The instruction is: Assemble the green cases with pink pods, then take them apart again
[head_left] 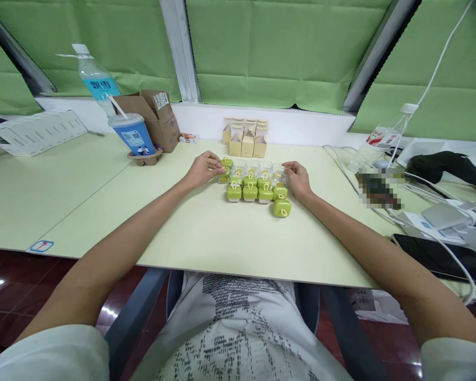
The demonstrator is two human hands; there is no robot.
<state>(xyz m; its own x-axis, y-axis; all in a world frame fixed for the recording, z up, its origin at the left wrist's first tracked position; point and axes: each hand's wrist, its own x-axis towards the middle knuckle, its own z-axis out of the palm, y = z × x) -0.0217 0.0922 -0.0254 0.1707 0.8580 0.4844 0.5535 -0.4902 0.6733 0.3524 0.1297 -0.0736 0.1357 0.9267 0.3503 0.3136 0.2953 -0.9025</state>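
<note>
My left hand (204, 168) is at the left end of a tight block of small jars, its bent fingers against a jar with a green lid (226, 162). My right hand (298, 179) is at the right end, fingers curled at the side of a clear jar (278, 174). Between the hands stand several clear jars without lids (252, 168), with something yellow showing at the bottom. In front of them are several green lids with pale loop handles (249, 192). One green lid (281, 208) lies tilted, closer to me. My fingertips are partly hidden by the jars.
Small open cardboard boxes (247, 142) stand behind the jars. At left are a blue cup (133, 136) in a holder, a brown carton (162, 121) and a water bottle (97, 79). On the right lie cables (343, 169), a bottle (384, 138) and a black tablet-like slab (444, 256).
</note>
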